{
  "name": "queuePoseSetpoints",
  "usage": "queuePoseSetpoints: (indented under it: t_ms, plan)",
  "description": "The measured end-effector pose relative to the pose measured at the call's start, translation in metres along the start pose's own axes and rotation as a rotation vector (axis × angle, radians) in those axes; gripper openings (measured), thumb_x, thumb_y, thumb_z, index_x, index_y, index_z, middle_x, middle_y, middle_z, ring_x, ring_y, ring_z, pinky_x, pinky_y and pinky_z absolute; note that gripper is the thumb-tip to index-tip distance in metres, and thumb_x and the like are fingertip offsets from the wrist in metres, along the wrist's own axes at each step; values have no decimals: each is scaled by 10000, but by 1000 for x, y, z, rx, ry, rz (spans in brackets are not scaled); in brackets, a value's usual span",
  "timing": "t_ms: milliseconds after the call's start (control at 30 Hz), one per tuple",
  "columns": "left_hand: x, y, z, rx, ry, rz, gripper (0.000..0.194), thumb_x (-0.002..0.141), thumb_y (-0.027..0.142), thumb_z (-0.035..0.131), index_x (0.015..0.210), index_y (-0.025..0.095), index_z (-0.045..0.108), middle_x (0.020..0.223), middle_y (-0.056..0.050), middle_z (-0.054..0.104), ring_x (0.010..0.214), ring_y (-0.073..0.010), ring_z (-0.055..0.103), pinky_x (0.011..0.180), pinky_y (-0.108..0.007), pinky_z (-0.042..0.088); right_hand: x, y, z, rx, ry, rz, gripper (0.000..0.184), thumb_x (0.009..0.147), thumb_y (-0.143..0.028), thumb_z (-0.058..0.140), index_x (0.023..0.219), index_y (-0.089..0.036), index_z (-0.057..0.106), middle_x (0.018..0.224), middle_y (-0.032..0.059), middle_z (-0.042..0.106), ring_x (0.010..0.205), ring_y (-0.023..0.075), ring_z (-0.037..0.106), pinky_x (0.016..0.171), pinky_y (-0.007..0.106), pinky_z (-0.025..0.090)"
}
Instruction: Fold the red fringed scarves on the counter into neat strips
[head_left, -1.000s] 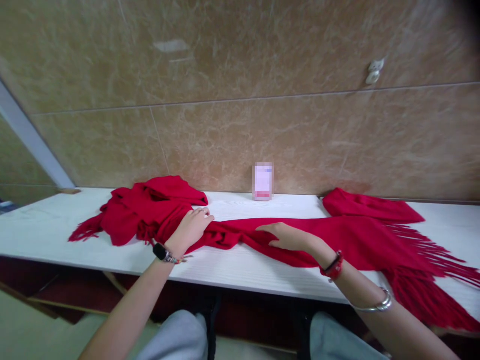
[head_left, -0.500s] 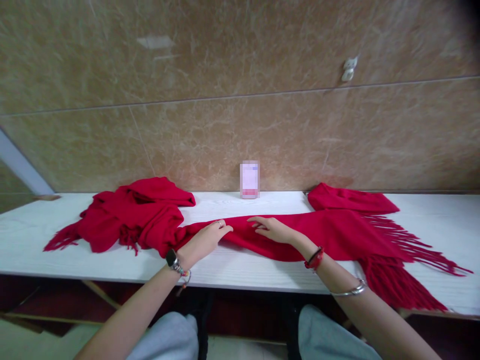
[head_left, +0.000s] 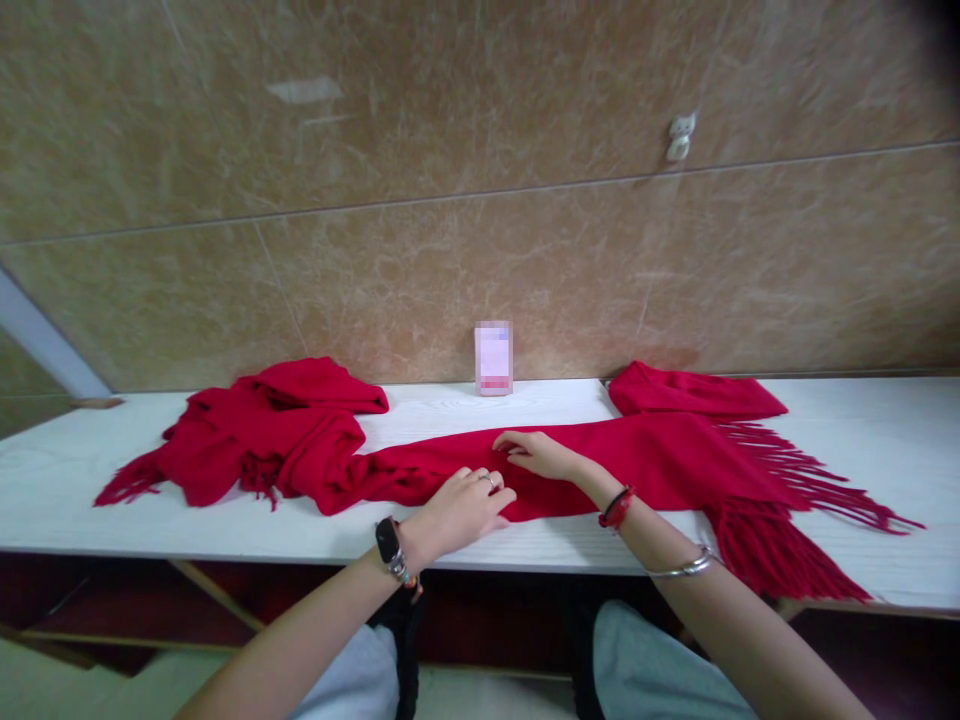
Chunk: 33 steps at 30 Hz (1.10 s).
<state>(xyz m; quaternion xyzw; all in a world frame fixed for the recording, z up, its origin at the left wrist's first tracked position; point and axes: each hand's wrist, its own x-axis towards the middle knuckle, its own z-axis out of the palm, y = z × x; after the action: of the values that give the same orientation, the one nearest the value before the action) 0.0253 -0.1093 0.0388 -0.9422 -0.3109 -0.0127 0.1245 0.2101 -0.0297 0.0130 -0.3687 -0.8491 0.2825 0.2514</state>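
Note:
A long red scarf [head_left: 645, 462] lies stretched across the white tabletop, its fringe spread at the right and its left part running into a crumpled heap [head_left: 255, 440]. My left hand [head_left: 469, 505] is at the scarf's front edge, fingers curled over the cloth and the edge seemingly between thumb and fingers; the fingertips are partly hidden. Just behind and to the right, my right hand [head_left: 541, 455] rests over the middle of the scarf with its fingers loosely bent and apart, holding nothing.
A folded red cloth [head_left: 697, 392] lies behind the fringe, against the wall. A small blurred upright box-like item [head_left: 493, 360] stands at the back middle. The white table [head_left: 225, 530] has open shelving below its front edge. A small white figure [head_left: 681, 138] hangs on the wall.
My left hand has moved right and toward me, and the scarf's front edge there has come nearer and lies flatter. My right hand stays at nearly the same spot.

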Motion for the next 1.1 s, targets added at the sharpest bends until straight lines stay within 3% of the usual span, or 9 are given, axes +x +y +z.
queuePoseSetpoints:
  t_ms: [100, 200, 300, 367, 433, 633, 833, 967, 1100]
  plan:
    - [3, -3, 5, -52, -18, -47, 311, 857, 40, 359, 1102, 184, 486, 981, -64, 572, 900, -183, 562, 781, -295, 430, 0, 7, 1, 105, -14, 46, 247, 764, -105, 485, 987, -153, 579, 1036, 80, 639, 942, 167, 605, 834, 312, 478]
    - [6, -9, 8, -178, 1, -129, 446, 824, -34, 298, 1188, 186, 429, 1075, -66, 553, 962, -159, 547, 814, -258, 425, 0, 11, 1, 202, -31, 73, 211, 762, -142, 506, 961, -143, 575, 1019, 80, 637, 923, 168, 610, 840, 324, 477]
    - [11, -7, 7, -229, 16, -133, 377, 856, 17, 312, 1166, 188, 443, 1078, -60, 549, 970, -148, 542, 845, -249, 418, 0, 14, 1, 235, -31, 95, 219, 762, -185, 515, 967, -137, 578, 1000, 74, 642, 904, 169, 610, 834, 327, 475]
    - [13, -2, 6, -205, 17, -88, 238, 890, 171, 396, 1114, 179, 475, 1057, -69, 557, 979, -181, 541, 843, -284, 427, 0, 15, 1, 231, -10, 104, 234, 764, -200, 511, 977, -136, 582, 1001, 72, 642, 906, 171, 605, 837, 331, 469]
    - [13, 1, 6, -155, 18, -59, 237, 875, 286, 464, 1079, 169, 491, 1027, -79, 569, 966, -215, 547, 826, -321, 436, 0, 16, 2, 234, 11, 101, 239, 764, -204, 507, 979, -134, 586, 1008, 76, 640, 912, 172, 599, 843, 332, 462]
    - [11, 1, 4, 25, -12, -50, 349, 850, 39, 370, 1149, 198, 455, 1008, -63, 576, 927, -194, 562, 774, -309, 429, 1, 22, 4, 270, 16, 88, 234, 743, -226, 535, 954, -140, 589, 976, 74, 643, 895, 181, 598, 831, 345, 464]
    - [4, -6, -5, 194, 26, -231, 293, 851, 42, 370, 1089, 153, 498, 977, -89, 566, 896, -210, 558, 747, -334, 434, 3, 28, 7, 418, 5, 94, 221, 709, -246, 586, 907, -148, 589, 938, 59, 640, 894, 181, 601, 848, 342, 462]
    - [-11, -25, -13, 237, 92, -368, 290, 825, 14, 374, 1019, 158, 534, 991, -93, 562, 909, -204, 551, 764, -320, 435, 2, 28, 6, 386, -7, 104, 225, 712, -273, 598, 905, -159, 602, 952, 56, 643, 894, 183, 603, 844, 337, 463]
    - [-31, -48, -14, 212, 19, -490, 264, 802, 24, 399, 972, 156, 552, 958, -85, 573, 867, -189, 571, 736, -296, 454, 2, 26, 4, 281, 7, 99, 231, 731, -282, 573, 919, -155, 612, 945, 66, 647, 875, 193, 602, 815, 342, 468]
